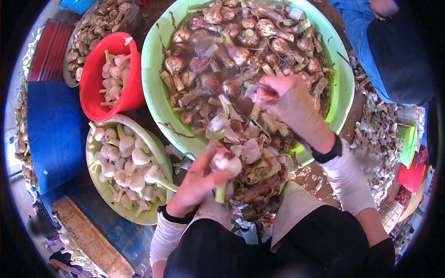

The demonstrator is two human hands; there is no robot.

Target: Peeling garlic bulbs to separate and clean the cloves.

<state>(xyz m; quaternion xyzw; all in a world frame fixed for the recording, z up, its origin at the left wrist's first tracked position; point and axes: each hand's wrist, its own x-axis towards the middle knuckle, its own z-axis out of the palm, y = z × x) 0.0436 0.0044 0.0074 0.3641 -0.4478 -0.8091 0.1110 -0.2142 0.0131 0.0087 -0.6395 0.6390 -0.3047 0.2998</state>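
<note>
My left hand (200, 179) grips a garlic bulb (227, 165), mostly white, its cut green stem pointing down. Over the near part of a big light-green tub (153, 87), my right hand (278, 92) is closed around something thin and dark, perhaps a small knife; its shape is mostly hidden. The tub holds muddy water and many unpeeled garlic bulbs (240, 52) with brown skins. Loose peeled skins (253, 149) and stalk scraps lie heaped at the tub's near rim, between my knees. To the left, a pale yellow-green basin (92, 187) is full of cleaned white garlic bulbs (140, 156).
A red bucket (88, 87) with cleaned garlic stands beyond the basin. At the far left are a blue panel (55, 135) and a wooden board (90, 236). A co-worker's jeans-clad leg (361, 41) is at the upper right, above a pile of skins (372, 139).
</note>
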